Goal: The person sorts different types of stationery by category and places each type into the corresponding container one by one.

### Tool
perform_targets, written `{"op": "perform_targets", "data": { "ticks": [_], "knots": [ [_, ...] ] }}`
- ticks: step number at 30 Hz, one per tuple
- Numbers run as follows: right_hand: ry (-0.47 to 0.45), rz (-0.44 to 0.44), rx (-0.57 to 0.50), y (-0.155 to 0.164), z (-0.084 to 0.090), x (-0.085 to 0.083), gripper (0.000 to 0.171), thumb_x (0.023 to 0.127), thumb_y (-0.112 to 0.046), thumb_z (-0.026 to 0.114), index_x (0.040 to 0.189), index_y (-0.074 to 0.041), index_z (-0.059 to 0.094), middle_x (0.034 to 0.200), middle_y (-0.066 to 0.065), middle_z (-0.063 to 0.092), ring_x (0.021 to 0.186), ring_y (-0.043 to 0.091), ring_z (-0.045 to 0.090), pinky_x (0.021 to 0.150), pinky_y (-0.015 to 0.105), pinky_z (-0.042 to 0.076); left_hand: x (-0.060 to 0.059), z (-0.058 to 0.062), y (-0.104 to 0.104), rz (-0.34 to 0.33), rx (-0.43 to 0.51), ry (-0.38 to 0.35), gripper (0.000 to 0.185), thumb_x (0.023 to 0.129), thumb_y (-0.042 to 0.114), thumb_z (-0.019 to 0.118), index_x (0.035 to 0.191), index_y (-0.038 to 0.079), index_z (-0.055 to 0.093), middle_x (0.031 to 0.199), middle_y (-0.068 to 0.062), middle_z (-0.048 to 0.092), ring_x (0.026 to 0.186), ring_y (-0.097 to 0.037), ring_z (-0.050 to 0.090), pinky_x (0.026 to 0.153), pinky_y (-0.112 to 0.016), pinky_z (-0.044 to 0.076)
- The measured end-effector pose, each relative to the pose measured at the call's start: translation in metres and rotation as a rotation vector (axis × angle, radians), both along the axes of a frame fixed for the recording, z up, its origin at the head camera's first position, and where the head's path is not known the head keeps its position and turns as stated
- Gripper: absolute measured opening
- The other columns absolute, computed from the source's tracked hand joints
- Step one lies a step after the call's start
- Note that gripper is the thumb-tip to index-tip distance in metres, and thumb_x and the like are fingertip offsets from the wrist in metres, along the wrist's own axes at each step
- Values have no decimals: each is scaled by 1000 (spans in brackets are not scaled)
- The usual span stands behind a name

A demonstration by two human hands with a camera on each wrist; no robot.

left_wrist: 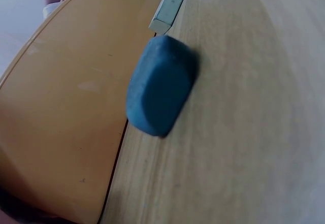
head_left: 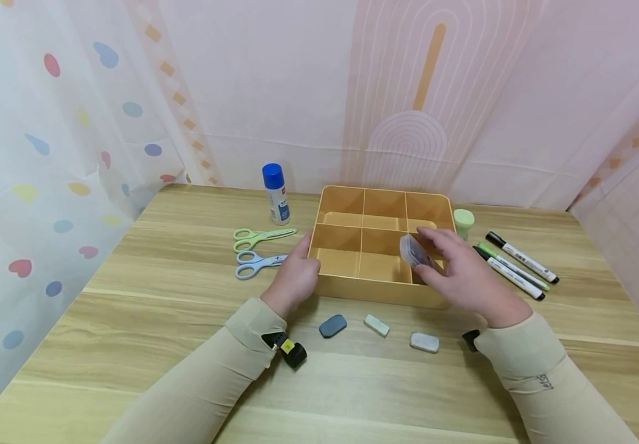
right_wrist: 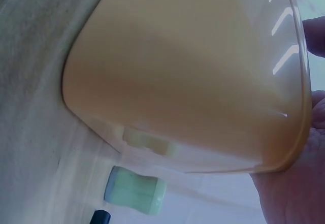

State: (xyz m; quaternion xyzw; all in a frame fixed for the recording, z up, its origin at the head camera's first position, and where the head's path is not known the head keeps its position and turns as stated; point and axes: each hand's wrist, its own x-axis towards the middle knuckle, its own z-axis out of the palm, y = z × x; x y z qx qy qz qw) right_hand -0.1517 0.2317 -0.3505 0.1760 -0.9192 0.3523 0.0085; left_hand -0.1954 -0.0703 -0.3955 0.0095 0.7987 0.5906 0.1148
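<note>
An orange tray point(head_left: 341, 280) with several compartments stands mid-table. My left hand point(head_left: 299, 268) holds its front left corner, fingers curled against the outer wall. My right hand point(head_left: 435, 264) pinches a small grey block point(head_left: 412, 250) over the tray's front right compartment. In front of the tray lie a dark blue eraser point(head_left: 333, 325), a pale eraser point(head_left: 377, 325) and a grey eraser point(head_left: 424, 342). The left wrist view shows the tray wall point(left_wrist: 66, 107) beside the dark blue eraser point(left_wrist: 160, 92). The right wrist view shows the tray's wall point(right_wrist: 193, 71) and my palm point(right_wrist: 299, 183).
Green scissors point(head_left: 260, 236), blue scissors point(head_left: 258, 264) and a blue-capped glue bottle point(head_left: 276, 193) sit left of the tray. A pale green capped item point(head_left: 464, 222) and three markers point(head_left: 519, 262) lie to its right. Curtains hang on the left and a wall behind.
</note>
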Motion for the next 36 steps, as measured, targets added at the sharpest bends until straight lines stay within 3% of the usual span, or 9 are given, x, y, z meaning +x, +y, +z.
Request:
{"op": "perform_targets", "data": {
  "ticks": [12,19,27,36],
  "knots": [
    [55,-60,16,15,17,4,64,102,-18,63,158,2,39,158,24,46,140,48,50,115,66,42,0,0,0,-6,-11,15,78,95,0,35,169,19,22,170,-8,36,156,-33,36,129,-55,28],
    [81,-103,60,25,26,-3,61,105,-21,59,158,3,40,156,27,43,130,51,51,100,66,51,0,-1,0,-3,-24,14,77,96,1,36,170,19,22,170,-8,36,157,-33,35,130,-55,26],
    [140,-155,111,36,32,-19,56,103,-14,59,152,9,45,152,34,47,138,51,46,112,71,39,0,-1,0,4,-25,12,77,96,1,36,169,20,23,170,-10,37,155,-34,37,129,-55,27],
    [53,-206,208,47,43,-34,60,105,-20,53,157,7,39,157,35,40,143,55,40,117,72,33,0,-1,-1,-1,-19,10,77,96,1,35,170,20,22,171,-7,36,156,-33,35,130,-55,26]
  ]
}}
